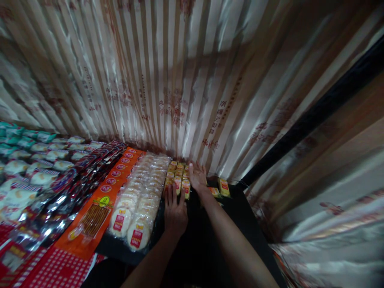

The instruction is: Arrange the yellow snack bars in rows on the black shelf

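Small yellow snack packets (179, 170) stand packed in a block of short rows on a black tabletop (196, 252). The outstretched fingers of my left hand (175, 212) touch the front of this block from the near side. Against its right side rests my right hand (197, 177), open, with its fingers pointing toward the curtain. Two loose yellow packets (223, 187) lie to the right, one partly behind my right wrist. Left of the block run two rows of clear-wrapped round white crackers (139, 200).
Orange packs of brown sticks (90, 218) overlap beside the crackers. Farther left lie dark shiny packs (81, 188), white packs (43, 178) and green packs (25, 134). A striped, printed curtain (186, 76) hangs behind. A black pole (306, 124) slants down to the table's right corner.
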`<state>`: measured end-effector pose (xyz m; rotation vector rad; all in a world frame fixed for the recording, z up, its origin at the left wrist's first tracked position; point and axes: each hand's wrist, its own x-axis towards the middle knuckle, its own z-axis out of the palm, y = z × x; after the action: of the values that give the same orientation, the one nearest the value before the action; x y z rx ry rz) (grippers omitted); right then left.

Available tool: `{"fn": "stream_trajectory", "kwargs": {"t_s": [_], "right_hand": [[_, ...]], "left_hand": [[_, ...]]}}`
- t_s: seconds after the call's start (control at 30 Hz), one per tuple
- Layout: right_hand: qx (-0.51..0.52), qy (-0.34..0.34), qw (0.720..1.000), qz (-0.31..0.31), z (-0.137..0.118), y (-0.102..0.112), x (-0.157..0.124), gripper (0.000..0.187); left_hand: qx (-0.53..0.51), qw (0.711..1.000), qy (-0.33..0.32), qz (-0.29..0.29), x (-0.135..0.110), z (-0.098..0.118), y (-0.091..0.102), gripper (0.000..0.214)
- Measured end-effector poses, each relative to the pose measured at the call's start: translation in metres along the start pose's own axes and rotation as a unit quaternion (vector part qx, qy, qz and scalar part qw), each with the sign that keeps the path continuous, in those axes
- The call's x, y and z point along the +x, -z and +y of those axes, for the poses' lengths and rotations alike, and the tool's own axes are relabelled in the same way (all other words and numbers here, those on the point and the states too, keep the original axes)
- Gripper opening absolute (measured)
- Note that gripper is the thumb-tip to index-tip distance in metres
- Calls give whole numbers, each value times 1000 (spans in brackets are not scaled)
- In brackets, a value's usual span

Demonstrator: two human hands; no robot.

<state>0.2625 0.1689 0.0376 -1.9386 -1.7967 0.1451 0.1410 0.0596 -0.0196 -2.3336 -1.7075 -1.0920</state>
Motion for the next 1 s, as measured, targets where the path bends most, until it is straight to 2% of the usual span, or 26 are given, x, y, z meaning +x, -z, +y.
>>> {"fn": "stream_trajectory", "kwargs": {"t_s": [0.23,0.37,0.47,0.63,0.73,0.8,0.9,1.0], "right_hand": [[-40,87,991,-89,-23,-1,18,56],[-62,51,987,-139,-24,0,17,66],[-67,27,988,-140,-24,2,19,71],[-45,66,986,-146,-33,5,31,64],[-35,99,980,-170,-38,4,38,62],[-27,97,978,-182,-38,1,38,62],[2,73,987,-145,-34,-5,32,62],[68,61,995,-31,-28,-7,25,62]], "left_hand": [[8,1000,-1,-5,1,2,3,61],[2,1000,7,-11,1,2,2,62],[-5,1000,14,-18,1,1,2,59],[-38,999,33,-5,2,1,2,57],[-57,997,55,2,3,1,1,56],[-59,996,60,0,2,2,1,55],[-61,997,51,4,1,0,-1,54],[-64,997,40,16,0,-1,-2,54]]}}
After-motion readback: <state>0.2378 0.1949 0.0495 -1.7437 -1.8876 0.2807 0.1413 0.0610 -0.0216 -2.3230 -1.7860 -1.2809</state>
